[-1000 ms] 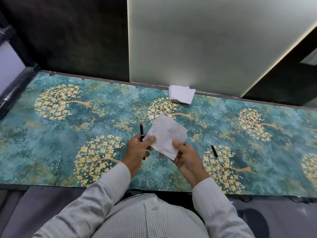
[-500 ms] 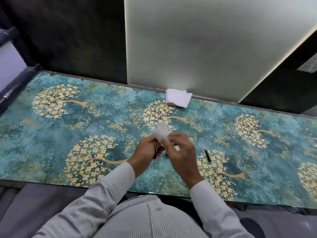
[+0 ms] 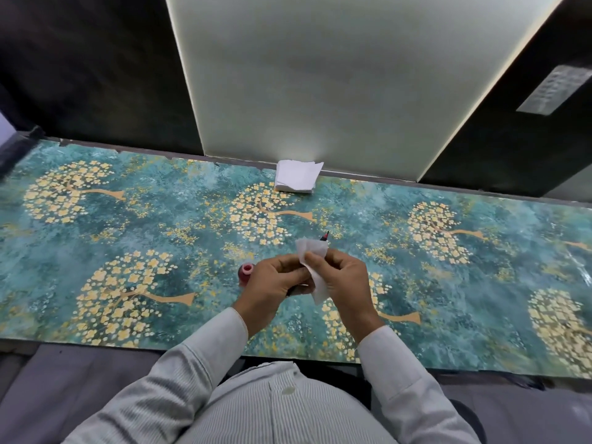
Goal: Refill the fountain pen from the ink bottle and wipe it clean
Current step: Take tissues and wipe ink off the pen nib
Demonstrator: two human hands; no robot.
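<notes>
- The desk (image 3: 160, 225) in front of me is covered in a teal pattern with golden trees, and it runs the whole width of my view.
- The ink bottle (image 3: 246, 273) stands on the desk just left of my left hand; I see its pink open mouth and red body, and my knuckles hide part of it.
- My left hand (image 3: 272, 285) is curled closed around the lower part of the fountain pen, its fingers folded in towards my right hand.
- The fountain pen (image 3: 324, 236) is mostly hidden by my hands and the paper; only its dark tip with a touch of red pokes out above the tissue, pointing away from me.
- The tissue (image 3: 312, 251) is wrapped round the pen, one end bunched above my fingers and the other trailing down between my hands.
- My right hand (image 3: 344, 280) pinches the tissue against the pen with thumb and fingers, touching my left hand.
- A stack of white tissues (image 3: 298, 181) lies at the far edge of the desk, against the pale wall panel (image 3: 320, 75), well apart from my hands.
</notes>
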